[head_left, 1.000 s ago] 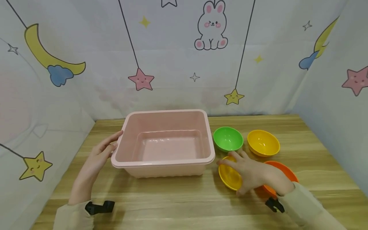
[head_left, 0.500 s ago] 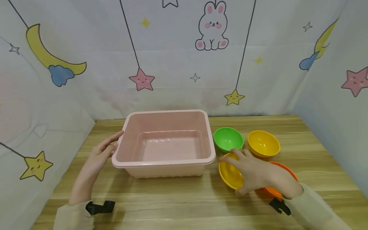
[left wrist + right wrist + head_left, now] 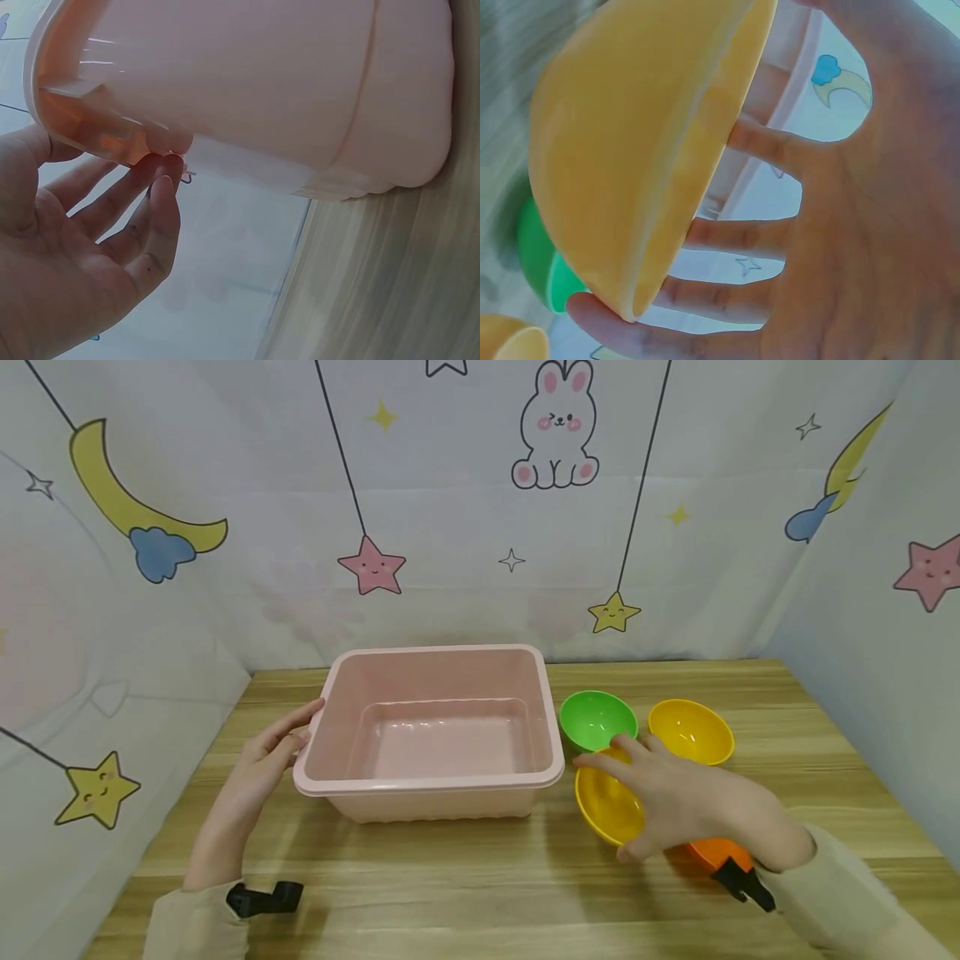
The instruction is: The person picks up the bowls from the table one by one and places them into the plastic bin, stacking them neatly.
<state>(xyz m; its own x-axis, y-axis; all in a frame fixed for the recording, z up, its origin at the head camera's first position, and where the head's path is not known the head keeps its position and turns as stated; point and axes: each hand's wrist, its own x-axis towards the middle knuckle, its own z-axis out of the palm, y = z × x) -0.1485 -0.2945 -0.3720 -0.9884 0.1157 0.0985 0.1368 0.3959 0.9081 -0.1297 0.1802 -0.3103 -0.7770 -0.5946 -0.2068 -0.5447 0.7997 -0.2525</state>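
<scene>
A pink rectangular basin [image 3: 431,785] stands upright on the table with nothing inside. At its left side my left hand [image 3: 258,772] grips the rim; in the left wrist view the fingers [image 3: 161,217] curl in under the rim's edge. My right hand [image 3: 678,797] holds a yellow bowl [image 3: 609,806] by the rim, fingers spread across its mouth. That bowl is tilted, and the right wrist view shows its smooth outer side with a fingertip at the lower rim. It overlaps the front of the green bowl [image 3: 596,718] in the head view.
Behind the right hand a second yellow bowl [image 3: 690,731] sits beside the green one. An orange bowl [image 3: 718,853] is mostly hidden under the right forearm. A printed cloth [image 3: 450,510] rises behind the wooden table [image 3: 420,893] and along both sides.
My right hand has raised the yellow bowl a little and tilted it, shifting slightly away from me. The forearm now covers more of the orange bowl. My left hand stays at the basin.
</scene>
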